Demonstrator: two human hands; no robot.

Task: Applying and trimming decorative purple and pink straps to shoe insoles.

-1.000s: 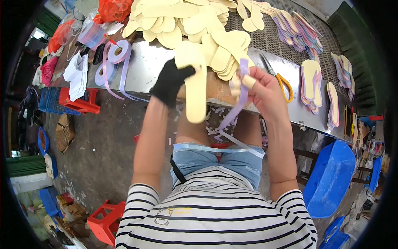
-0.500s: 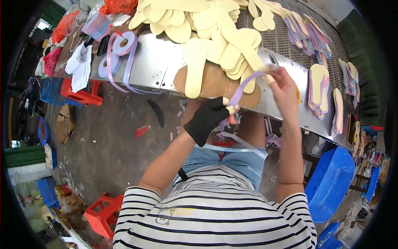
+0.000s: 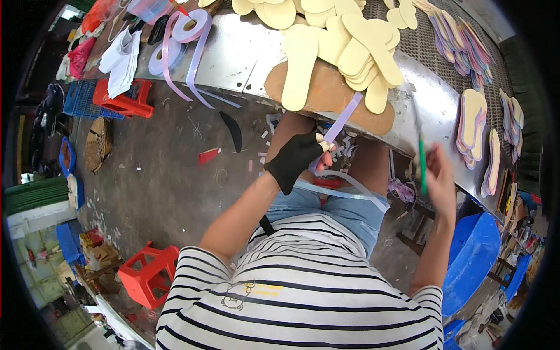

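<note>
My left hand [image 3: 296,160], in a black fingerless glove, pinches a strip of lavender ribbon [image 3: 344,119] over my lap. The ribbon's free end points up and right, over the brown board at the table edge. On the right, my bare right hand [image 3: 440,178] is closed at a slim tool with a green handle [image 3: 423,169]. A thin grey part rises from it, smeared by motion, so its exact kind is unclear. A pale translucent strip [image 3: 361,188] lies across my thighs. Cream insoles [image 3: 300,67] are heaped over the brown board [image 3: 329,87].
Lavender ribbon rolls [image 3: 191,26] sit at the table's left, tails hanging over the edge. Stacked layered insoles [image 3: 471,122] lie at the right. Red stools [image 3: 149,274] and a blue tub [image 3: 472,256] stand below table height. Scraps litter the floor.
My right hand has left the ribbon's upper end and moved down and right, with the green-handled tool now showing there. The left hand keeps the ribbon. The whole view has shifted slightly.
</note>
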